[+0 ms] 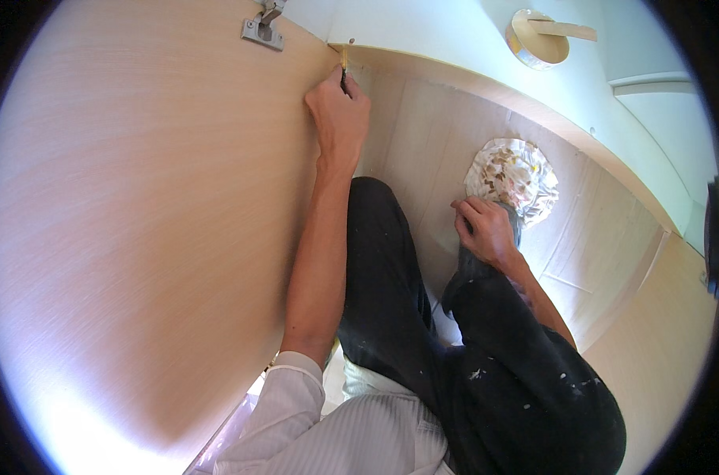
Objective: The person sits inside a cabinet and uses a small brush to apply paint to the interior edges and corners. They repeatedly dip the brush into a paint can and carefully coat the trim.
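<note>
My left hand (pixel 338 112) is closed around a slim tool with a black handle and a yellowish tip (pixel 344 58). The tip meets the corner where the light wood door (pixel 154 182) comes up to the edge of a white cabinet panel (pixel 446 32). What kind of tool it is, I cannot make out. My right hand (pixel 486 229) rests by my right lower leg with its fingers curled, and no held thing shows in it. Just beyond that hand lies a round, crumpled white sheet (pixel 511 176) with brown and yellow smears.
On the white surface at the upper right stands a round tub (pixel 538 43) with a flat wooden stick (pixel 564 30) across it. A metal hinge (pixel 263 33) is fixed to the door's upper edge. Another wood panel (pixel 652 317) stands at the right. My bent knees fill the middle.
</note>
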The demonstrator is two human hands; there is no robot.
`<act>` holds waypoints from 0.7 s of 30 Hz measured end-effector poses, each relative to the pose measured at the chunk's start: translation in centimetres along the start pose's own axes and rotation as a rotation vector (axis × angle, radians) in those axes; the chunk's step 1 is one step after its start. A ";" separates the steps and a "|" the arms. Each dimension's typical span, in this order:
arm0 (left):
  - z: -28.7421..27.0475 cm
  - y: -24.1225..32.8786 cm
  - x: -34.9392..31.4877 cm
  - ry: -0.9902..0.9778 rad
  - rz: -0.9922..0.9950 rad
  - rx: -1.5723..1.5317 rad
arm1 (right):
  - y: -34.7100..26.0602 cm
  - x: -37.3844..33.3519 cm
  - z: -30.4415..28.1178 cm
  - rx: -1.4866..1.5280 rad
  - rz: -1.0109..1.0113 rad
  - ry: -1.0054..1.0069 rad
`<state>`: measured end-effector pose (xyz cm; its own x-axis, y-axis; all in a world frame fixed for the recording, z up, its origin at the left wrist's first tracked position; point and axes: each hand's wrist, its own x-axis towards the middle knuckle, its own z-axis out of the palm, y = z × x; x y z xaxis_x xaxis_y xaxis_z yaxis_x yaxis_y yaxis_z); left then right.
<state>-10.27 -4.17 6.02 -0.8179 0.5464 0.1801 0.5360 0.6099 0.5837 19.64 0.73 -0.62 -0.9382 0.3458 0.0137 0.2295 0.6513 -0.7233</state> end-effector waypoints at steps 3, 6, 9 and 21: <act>0.1 0.0 0.0 0.009 -0.026 0.030 | 0.2 -0.1 0.2 -0.001 0.001 -0.001; 0.1 -0.1 0.0 0.025 0.021 0.001 | 0.1 0.0 0.1 0.008 0.004 -0.006; -0.4 0.1 -0.1 -0.036 -0.014 0.000 | 0.0 0.0 0.2 0.010 -0.003 0.003; -0.3 0.5 -0.2 -0.019 -0.019 -0.014 | 0.0 0.0 0.0 0.001 0.010 0.000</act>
<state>-9.86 -4.11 6.49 -0.8237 0.5457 0.1537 0.5173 0.6124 0.5978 19.65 0.71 -0.64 -0.9359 0.3523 0.0060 0.2390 0.6472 -0.7239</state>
